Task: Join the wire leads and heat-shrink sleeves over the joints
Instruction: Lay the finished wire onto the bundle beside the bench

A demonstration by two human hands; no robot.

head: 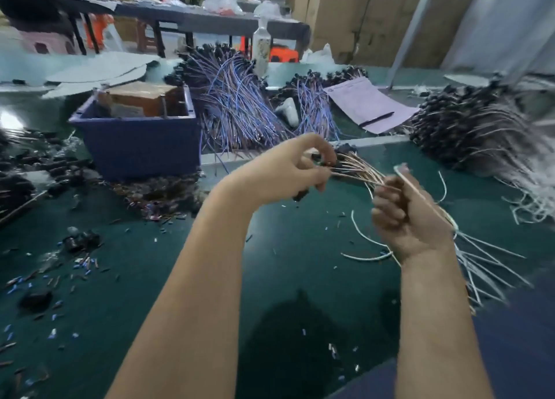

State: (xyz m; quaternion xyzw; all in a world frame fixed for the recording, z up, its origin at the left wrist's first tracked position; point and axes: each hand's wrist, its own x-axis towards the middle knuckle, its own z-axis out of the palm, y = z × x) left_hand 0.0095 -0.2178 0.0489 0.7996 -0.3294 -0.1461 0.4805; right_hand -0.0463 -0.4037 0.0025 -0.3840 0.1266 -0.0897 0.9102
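**Both hands loaded, no joint made yet**

Closest to me, my right hand (411,218) is clenched round a sheaf of white wires (480,257), with the tails trailing out below the wrist. Just beyond its knuckles, my left hand (285,170) pinches a fan of brown leads (360,166) whose tips reach toward the right fingers. The risk, as I judge it, is that tugging one lead drags its neighbours loose, or the white sheaf slips and tangles. Blur hides the lead tips. Past the left fingers sits the blue bin (135,140), then the blue-wire pile (237,104).
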